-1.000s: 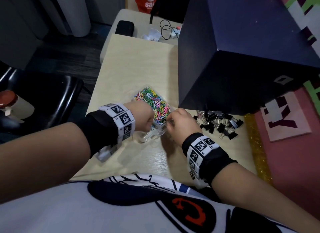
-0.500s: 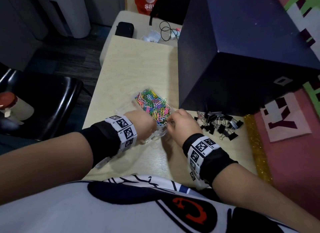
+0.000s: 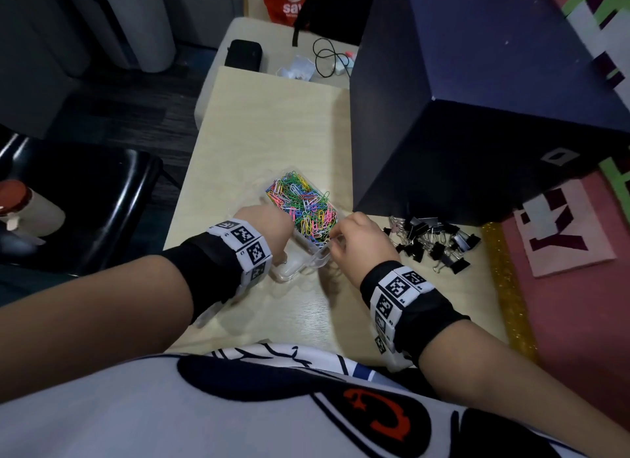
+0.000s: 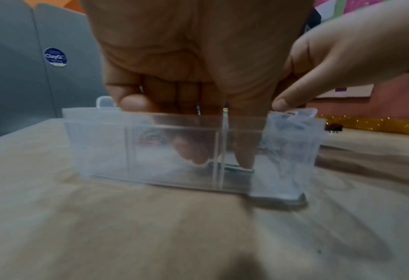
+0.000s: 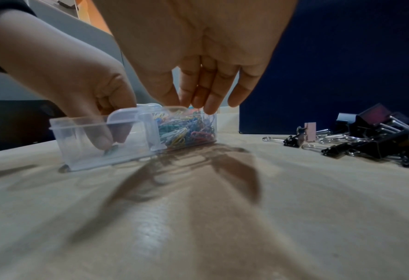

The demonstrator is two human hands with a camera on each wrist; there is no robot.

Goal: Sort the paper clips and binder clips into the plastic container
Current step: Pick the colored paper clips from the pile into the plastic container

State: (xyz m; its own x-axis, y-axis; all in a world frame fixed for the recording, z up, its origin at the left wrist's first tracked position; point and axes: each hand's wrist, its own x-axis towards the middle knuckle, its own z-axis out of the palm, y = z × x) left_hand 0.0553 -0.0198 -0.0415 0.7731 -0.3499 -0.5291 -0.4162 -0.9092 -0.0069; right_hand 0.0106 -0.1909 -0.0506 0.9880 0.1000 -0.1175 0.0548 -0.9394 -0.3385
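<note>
A clear plastic container [image 3: 296, 270] stands on the pale table [image 3: 272, 116]. Its far compartment is heaped with coloured paper clips [image 3: 303, 208]. My left hand [image 4: 220, 163] reaches down into the nearly bare near compartment, where thumb and finger pinch a green paper clip [image 4: 237, 168] at the bottom. My right hand [image 5: 189, 102] hovers at the container's right side, its fairly straight fingertips [image 5: 209, 109] touching the rim above the clips. A pile of black binder clips [image 3: 433, 239] lies on the table right of that hand.
A large dark blue box [image 3: 477, 116] stands just behind the container and the binder clips. A gold glitter strip [image 3: 511, 287] and pink mat [image 3: 562, 253] border the table's right. A black chair [image 3: 85, 201] is at the left. Bare tabletop stretches beyond the container.
My left forearm has swung a little toward the container, and the hand has settled into the near compartment. The right hand has hardly moved.
</note>
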